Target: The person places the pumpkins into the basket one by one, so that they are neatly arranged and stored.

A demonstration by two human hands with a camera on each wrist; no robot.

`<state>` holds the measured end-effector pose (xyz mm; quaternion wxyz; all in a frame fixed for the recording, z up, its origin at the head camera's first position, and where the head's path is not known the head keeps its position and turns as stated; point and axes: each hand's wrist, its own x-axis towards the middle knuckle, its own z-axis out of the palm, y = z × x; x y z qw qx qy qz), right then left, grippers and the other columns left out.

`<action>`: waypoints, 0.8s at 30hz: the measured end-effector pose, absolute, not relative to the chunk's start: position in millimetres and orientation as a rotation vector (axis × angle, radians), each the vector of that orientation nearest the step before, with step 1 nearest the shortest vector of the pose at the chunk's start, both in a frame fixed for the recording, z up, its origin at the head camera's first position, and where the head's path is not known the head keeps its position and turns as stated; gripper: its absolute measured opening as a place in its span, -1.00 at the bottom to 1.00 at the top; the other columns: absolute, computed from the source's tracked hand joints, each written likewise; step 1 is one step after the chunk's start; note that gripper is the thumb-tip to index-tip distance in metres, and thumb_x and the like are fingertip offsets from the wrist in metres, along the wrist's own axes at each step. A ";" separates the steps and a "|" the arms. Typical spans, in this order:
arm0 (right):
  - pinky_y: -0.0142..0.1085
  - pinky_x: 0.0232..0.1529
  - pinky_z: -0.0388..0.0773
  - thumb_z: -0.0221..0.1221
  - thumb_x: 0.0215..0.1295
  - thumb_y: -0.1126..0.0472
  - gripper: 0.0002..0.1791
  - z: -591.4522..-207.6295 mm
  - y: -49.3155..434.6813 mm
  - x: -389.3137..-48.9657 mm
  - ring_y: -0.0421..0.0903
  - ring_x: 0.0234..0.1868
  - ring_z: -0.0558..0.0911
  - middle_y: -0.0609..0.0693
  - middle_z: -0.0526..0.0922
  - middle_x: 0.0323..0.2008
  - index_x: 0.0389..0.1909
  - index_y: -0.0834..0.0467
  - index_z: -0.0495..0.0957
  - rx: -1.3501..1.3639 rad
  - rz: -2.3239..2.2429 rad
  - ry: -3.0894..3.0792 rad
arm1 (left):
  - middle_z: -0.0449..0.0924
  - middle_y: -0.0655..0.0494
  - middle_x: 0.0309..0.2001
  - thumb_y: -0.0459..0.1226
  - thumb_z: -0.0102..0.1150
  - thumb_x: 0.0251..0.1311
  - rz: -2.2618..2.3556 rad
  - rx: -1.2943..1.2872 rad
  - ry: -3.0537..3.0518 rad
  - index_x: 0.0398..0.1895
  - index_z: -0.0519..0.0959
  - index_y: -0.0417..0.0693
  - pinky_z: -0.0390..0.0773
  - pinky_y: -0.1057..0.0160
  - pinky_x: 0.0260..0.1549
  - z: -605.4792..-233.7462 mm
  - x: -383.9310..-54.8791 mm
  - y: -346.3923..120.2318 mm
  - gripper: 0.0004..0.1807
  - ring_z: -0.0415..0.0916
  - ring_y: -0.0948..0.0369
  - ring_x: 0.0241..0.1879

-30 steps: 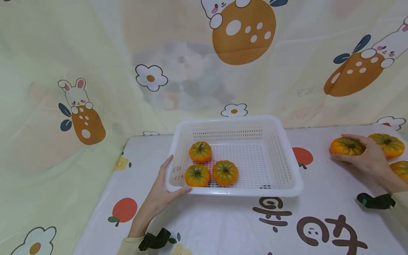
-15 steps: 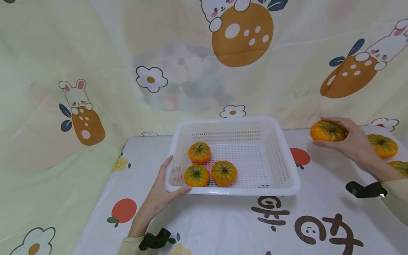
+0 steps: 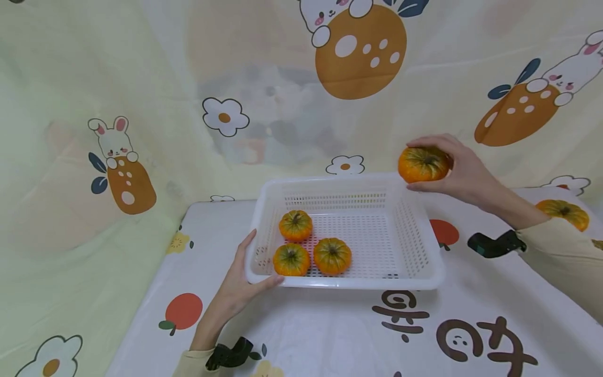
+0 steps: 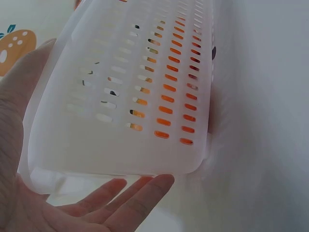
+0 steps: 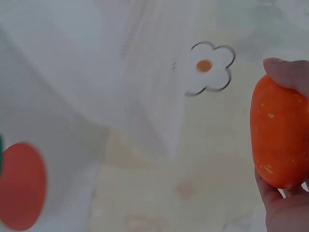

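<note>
My right hand [image 3: 459, 165] grips a small orange pumpkin [image 3: 424, 164] with green streaks, held up at the back right corner of a white plastic basket [image 3: 348, 283]. In the right wrist view the pumpkin's smooth orange underside [image 5: 277, 133] shows between thumb and fingers. My left hand [image 3: 240, 288] holds the basket's left front corner, thumb over the rim. From the left wrist, the hand [image 4: 96, 208] wraps the corner of the slotted wall [image 4: 120, 96]. Three similar pumpkins lie inside on the basket's left: one behind [image 3: 295, 226], two in front [image 3: 332, 256].
At the table's right, another pumpkin [image 3: 562, 212] lies partly behind the right sleeve, and a sliver of one more [image 3: 597, 244] shows at the frame's edge. A printed cloth [image 3: 282, 335] covers the table. Behind the basket hangs a patterned curtain [image 3: 273, 52].
My right hand has lifted the pumpkin from the table's right side and carried it left to the basket's back right corner. The left hand stays on the basket.
</note>
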<state>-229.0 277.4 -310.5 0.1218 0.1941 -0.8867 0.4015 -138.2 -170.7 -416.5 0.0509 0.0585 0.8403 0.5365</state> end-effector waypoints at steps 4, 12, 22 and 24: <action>-0.59 0.11 0.37 0.55 0.07 0.42 -0.18 -294.6 243.7 -244.3 -0.16 0.29 0.32 0.02 0.42 0.37 0.40 0.09 0.50 0.702 1.208 -2.580 | 0.23 -0.12 0.56 -0.08 0.61 0.07 1.628 0.173 2.568 0.70 -0.08 0.10 0.39 -0.36 0.31 -418.0 -137.7 -173.6 0.26 0.37 -0.13 0.36; -0.56 0.13 0.43 0.54 0.09 0.40 -0.24 -295.3 199.3 -265.8 -0.10 0.27 0.36 0.02 0.45 0.32 0.36 0.14 0.51 0.854 1.287 -2.570 | 0.20 -0.08 0.58 -0.05 0.60 0.07 1.645 0.212 2.536 0.70 -0.10 0.11 0.25 -0.40 0.39 -419.1 -141.9 -173.3 0.27 0.31 -0.11 0.41; 0.17 0.28 0.53 0.58 0.04 0.36 -0.26 -340.1 167.4 -280.3 0.17 0.35 0.36 0.18 0.41 0.34 0.29 0.24 0.53 1.070 1.312 -2.624 | 0.20 -0.08 0.57 -0.12 0.60 0.09 1.675 0.198 2.525 0.70 -0.10 0.12 0.36 -0.34 0.35 -419.9 -141.8 -173.9 0.25 0.35 -0.10 0.38; 0.17 0.26 0.55 0.58 0.04 0.36 -0.27 -346.2 162.5 -281.8 0.18 0.32 0.38 0.19 0.41 0.33 0.28 0.23 0.54 1.100 1.312 -2.631 | 0.20 -0.07 0.58 -0.12 0.60 0.09 1.682 0.193 2.519 0.70 -0.10 0.12 0.35 -0.34 0.36 -420.0 -141.6 -174.5 0.25 0.35 -0.10 0.38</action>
